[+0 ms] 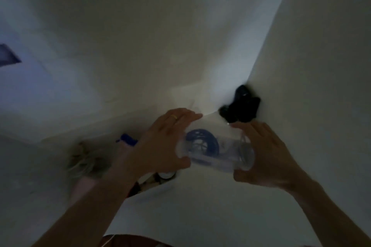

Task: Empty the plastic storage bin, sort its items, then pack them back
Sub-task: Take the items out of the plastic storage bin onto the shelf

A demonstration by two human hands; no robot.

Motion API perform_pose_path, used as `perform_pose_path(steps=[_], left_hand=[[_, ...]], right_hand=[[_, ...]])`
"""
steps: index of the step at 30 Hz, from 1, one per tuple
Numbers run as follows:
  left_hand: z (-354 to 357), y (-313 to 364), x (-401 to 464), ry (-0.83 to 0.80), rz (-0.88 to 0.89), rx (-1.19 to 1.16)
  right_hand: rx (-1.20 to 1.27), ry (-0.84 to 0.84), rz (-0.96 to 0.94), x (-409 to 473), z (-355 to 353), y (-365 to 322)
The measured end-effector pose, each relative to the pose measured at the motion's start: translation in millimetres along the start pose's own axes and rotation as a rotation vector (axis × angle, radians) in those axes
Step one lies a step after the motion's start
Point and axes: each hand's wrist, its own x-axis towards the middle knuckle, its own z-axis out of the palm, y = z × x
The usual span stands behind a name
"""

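Fingers [186, 116] of left hand [160, 142] curled over one end of clear plastic container [216, 154], thumb under; fingers of right hand [263, 150] wrapped on other end, so both clamped on same thing, held up just above white surface [200, 216]. Whether this is the storage bin itself or a smaller tub from it: can't tell, pic dim & smeared. Largest to smallest otherwise: white surface and pale walls fill most of view; dark blue patch [9, 57] at far left edge, unidentifiable; black bundle [241, 106] near corner, just beyond right hand, prob. cloth or cable, unclear; pale straw-like clump [86, 160] left of left forearm; blue coiled cord [202, 142] seen through container wall, so inside it or behind it, can't say which; striped strap-like bits w/ a white round piece [158, 178] under left wrist; small blue item [128, 139] beside left hand; gold ring [174, 116] on a left finger. Progress, as a guess: items lying apart on surface suggest emptying well along, sorting partly begun at best, no tidy groups visible; container appears not yet empty; packing back not started, approx. early-to-mid task. Brands, labels, writing: none legible anywhere, too dark & blurred.
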Motion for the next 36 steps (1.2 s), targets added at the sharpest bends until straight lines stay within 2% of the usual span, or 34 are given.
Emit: perform_pose_path(steps=[3, 5, 8, 13, 19, 21, 26, 29, 32, 34, 36], left_hand=[[50, 41, 27, 0.061, -0.074, -0.069], [80, 64, 27, 0.046, -0.154, -0.156], [128, 86, 10, -0.038, -0.219, -0.193], [196, 91, -3, -0.247, -0.339, -0.163], [248, 73, 10, -0.365, -0.537, -0.195], [253, 70, 13, -0.375, -0.558, -0.177], [251, 68, 16, -0.339, -0.591, -0.195], [239, 65, 21, -0.248, -0.602, -0.209], [227, 59, 35, -0.160, -0.629, -0.214], [218, 56, 40, -0.129, -0.626, -0.202], [207, 54, 40, -0.085, -0.603, -0.183]], right_hand=[[0.064, 0.032, 0.246, -44, 7, 54], [0.125, 0.014, 0.450, -62, 22, 83], [0.208, -0.058, 0.728, -64, 59, 114], [0.209, -0.214, 0.928, -12, 139, 139], [0.313, -0.338, 0.948, 65, 205, 146], [0.432, -0.360, 0.938, 83, 210, 152], [0.812, -0.485, 0.906, 108, 182, 176], [0.991, -0.447, 0.981, 108, 163, 197], [0.842, -0.354, 0.986, 107, 169, 216], [0.549, -0.333, 0.914, 109, 173, 217], [0.261, -0.259, 0.795, 107, 151, 190]])
